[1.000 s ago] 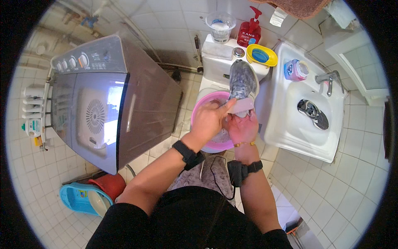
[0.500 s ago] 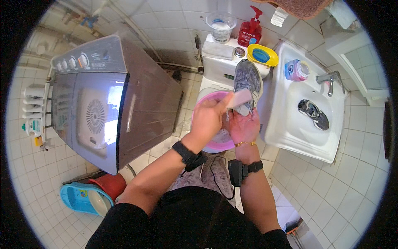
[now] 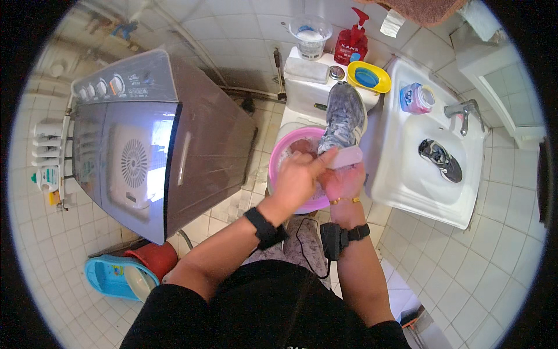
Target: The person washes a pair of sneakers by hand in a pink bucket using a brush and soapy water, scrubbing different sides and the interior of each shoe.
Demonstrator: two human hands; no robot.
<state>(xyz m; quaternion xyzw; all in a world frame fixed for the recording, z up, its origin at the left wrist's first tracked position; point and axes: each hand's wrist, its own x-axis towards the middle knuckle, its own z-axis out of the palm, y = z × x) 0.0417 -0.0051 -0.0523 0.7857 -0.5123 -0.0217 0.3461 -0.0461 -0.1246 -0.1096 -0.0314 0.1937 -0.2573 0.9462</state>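
A grey mottled sneaker (image 3: 343, 119) with a pale sole points away from me, tilted over the right side of a pink basin (image 3: 273, 168). My right hand (image 3: 344, 181), palm up, holds it by its near end from beneath, the fingers partly hidden. In my left hand (image 3: 297, 179) is a pale pink scrub brush (image 3: 347, 157), gripped by one end. The brush lies across the near end of the sneaker, just above my right palm; its bristles are hidden. Sudsy water and something reddish-brown (image 3: 303, 145) show in the basin.
The basin sits over the toilet (image 3: 293, 110). On its tank stand a red pump bottle (image 3: 350, 43), a yellow soap dish (image 3: 381, 81) and a clear tub (image 3: 311, 43). Right is a sink (image 3: 407, 198) with a dark sneaker (image 3: 442, 161); left, a washing machine (image 3: 209, 128).
My left hand has drawn the brush nearer to me, down to the sneaker's near end. The sneaker has tilted slightly, while my right hand has stayed nearly in place.
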